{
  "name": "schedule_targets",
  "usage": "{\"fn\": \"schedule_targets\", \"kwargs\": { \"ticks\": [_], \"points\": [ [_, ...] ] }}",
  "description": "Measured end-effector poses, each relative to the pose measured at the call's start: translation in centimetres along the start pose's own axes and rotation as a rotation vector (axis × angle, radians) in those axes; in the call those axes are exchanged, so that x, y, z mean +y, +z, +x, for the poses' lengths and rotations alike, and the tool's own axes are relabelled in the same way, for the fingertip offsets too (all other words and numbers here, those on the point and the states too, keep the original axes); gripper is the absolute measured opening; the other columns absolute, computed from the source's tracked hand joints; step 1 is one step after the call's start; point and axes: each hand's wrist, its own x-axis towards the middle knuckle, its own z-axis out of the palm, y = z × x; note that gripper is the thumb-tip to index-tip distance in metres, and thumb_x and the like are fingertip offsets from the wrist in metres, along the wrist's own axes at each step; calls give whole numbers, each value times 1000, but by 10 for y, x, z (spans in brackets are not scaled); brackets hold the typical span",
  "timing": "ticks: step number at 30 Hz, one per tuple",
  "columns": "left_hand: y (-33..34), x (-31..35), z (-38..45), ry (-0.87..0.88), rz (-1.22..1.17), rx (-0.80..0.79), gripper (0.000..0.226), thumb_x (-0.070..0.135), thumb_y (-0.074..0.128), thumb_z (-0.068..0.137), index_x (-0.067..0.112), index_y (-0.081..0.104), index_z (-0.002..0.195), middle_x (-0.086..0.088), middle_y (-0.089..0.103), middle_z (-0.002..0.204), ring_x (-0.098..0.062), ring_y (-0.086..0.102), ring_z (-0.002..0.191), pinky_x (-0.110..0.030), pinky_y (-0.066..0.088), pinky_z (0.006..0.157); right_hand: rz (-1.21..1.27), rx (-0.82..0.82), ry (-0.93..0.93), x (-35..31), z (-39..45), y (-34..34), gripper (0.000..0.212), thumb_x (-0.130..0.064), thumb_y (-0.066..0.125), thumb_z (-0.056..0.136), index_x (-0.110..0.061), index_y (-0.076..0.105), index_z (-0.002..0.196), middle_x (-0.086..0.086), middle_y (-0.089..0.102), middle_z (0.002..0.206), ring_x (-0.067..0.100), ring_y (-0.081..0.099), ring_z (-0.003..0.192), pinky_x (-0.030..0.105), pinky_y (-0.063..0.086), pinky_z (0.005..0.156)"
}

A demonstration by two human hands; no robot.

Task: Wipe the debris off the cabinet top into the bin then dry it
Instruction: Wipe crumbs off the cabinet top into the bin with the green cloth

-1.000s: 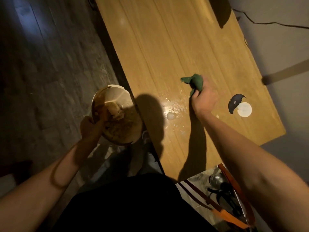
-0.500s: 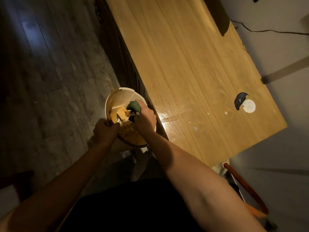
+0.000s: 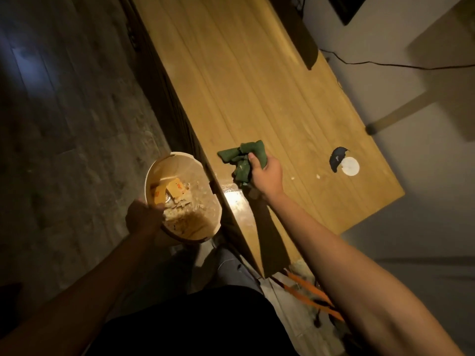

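Wooden cabinet top (image 3: 257,93) was seen lit and partly wet near its front edge, with small crumbs (image 3: 318,176) left beside a white disc (image 3: 350,166). Against that edge a bin (image 3: 177,165) of debris was gripped at the rim by the left hand (image 3: 144,217). Above the wet patch a crumpled green cloth (image 3: 241,158) was clutched in the right hand (image 3: 266,176).

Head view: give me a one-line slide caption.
Right hand grips a green cloth over the wooden cabinet top while the left hand holds the bin at its edge.
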Motion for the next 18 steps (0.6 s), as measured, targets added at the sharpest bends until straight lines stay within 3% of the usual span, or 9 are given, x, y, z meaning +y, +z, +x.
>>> {"fn": "schedule_targets", "kwargs": {
  "ticks": [3,5,9,12,14,18],
  "points": [
    [9,-6,-4,-31,-47,19,30,29,73,84,3,66,97,-9,63,86,-31,62,84,-38,47,67,-58,92,-13,11,39,-59,8,-25,62,99,-19,67,100,-15,66,76,-14,61,65,12,44,58],
    [13,-9,-7,-41,-78,37,24,30,73,85,10,63,78,-9,62,77,-34,64,82,-40,48,68,-118,152,-7,19,69,-102,5,-26,61,98,-23,64,101,-17,65,77,-13,61,66,11,44,60],
    [16,-8,-15,-116,-221,80,32,28,80,81,20,51,70,-13,61,84,-31,61,84,-39,48,71,-285,244,50,40,131,-187,23,-27,55,98,-16,65,115,-1,68,98,15,65,90,32,52,79],
    [16,-6,-24,-105,-212,88,39,41,81,67,13,54,74,-9,59,76,-25,56,72,-30,42,58,-384,281,125,55,175,-233,33,-23,50,96,-16,60,126,9,66,115,26,63,107,41,54,95],
    [16,-4,-24,-125,-122,136,46,45,78,67,6,59,80,-9,60,74,-24,53,67,-30,41,56,-451,222,206,66,196,-248,37,-22,48,98,-19,54,134,14,63,124,33,60,117,48,52,101],
    [21,-3,-20,-193,-35,162,22,25,75,78,10,59,77,-14,66,79,-33,62,75,-40,50,67,-568,191,210,83,200,-239,44,-25,49,98,-29,48,142,16,64,127,40,60,117,50,50,102]
  ]
}}
